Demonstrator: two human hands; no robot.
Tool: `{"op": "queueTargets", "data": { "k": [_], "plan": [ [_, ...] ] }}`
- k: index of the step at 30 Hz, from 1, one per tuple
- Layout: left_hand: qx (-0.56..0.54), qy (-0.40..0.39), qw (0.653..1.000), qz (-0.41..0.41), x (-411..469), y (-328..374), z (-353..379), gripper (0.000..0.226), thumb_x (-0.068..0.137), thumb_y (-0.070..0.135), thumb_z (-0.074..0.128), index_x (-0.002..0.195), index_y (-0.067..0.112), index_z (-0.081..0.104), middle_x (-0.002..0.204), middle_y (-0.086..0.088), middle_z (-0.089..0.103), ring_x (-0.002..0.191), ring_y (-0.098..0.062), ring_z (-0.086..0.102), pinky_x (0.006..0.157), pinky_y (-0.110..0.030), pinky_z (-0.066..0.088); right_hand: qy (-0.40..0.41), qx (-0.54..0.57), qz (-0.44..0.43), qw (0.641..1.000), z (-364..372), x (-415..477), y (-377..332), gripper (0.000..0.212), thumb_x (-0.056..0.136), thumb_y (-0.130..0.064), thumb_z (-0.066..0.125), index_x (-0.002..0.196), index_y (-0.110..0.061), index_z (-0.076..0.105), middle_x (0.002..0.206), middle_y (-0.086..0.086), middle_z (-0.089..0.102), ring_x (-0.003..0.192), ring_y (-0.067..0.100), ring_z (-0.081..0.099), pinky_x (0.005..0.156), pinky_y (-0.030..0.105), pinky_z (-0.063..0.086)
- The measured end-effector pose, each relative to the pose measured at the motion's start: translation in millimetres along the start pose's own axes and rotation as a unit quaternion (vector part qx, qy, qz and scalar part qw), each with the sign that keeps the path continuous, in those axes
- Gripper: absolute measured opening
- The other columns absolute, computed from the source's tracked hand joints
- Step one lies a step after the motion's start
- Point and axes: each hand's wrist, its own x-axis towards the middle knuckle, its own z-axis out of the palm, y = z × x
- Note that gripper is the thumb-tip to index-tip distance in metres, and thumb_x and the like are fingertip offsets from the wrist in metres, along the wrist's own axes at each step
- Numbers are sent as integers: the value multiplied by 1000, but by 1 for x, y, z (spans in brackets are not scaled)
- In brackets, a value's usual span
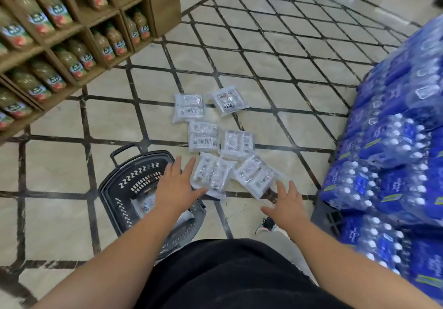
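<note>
I hold both hands open, fingers spread, gripping nothing. My left hand [177,188] is above the black basket's [105,186] right rim, fingertips at the nearest packet [212,173]. My right hand [287,203] is further right, just short of a second packet [255,176]. More white packets [203,138] lie on the floor [60,164] beyond the basket. Stacked water packs [395,152] crowd the far right, and a juice shelf [72,28] stands behind the basket.

Packets [203,138] lay in a bunch on the floor [60,164]. A basket [115,188] sat just left of the nearest ones, with the left hand [176,188] over its edge. The right hand [288,209] was near them too. Shelves [96,16] of bottles [40,18] stood far left, and water packs [395,140] stood on the right.
</note>
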Motion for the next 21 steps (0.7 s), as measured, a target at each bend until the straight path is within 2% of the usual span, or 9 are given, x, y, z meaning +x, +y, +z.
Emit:
{"op": "queueTargets", "data": {
  "k": [5, 11, 15, 21],
  "plan": [
    [-5, -14, 1000, -17, 54, 72, 26, 99, 82, 77, 49, 157, 37, 0, 166, -6, 1, 150, -33, 8, 120, -45, 18, -22, 7, 20, 1000, -16, 67, 65, 99, 87, -61, 62, 158, -27, 1, 166, 10, -9, 151, 33, 9, 115, 48, 28],
    [-37, -32, 995, -82, 136, 188, 56, 97, 83, 72, 55, 157, 38, 3, 166, -4, 3, 149, -31, 10, 117, -46, 25, -49, -8, -36, 998, -73, 185, 147, 101, 89, -59, 60, 158, -28, -7, 165, 9, -10, 149, 34, 10, 112, 49, 31],
    [-50, -59, 991, -108, 181, 264, 66, 94, 83, 70, 56, 157, 38, 9, 166, -3, 7, 149, -30, 13, 115, -47, 26, -65, 23, -31, 997, -106, 246, 195, 100, 89, -58, 62, 159, -25, -2, 165, 12, -5, 149, 35, 13, 113, 48, 29],
    [-49, -67, 989, -118, 246, 312, 89, 90, 84, 66, 59, 157, 31, 19, 163, -8, 17, 147, -32, 19, 116, -48, 25, -121, 72, -13, 990, -83, 319, 231, 103, 88, -54, 67, 159, -23, 0, 165, 14, -3, 150, 36, 11, 115, 47, 27]
  ]
}}
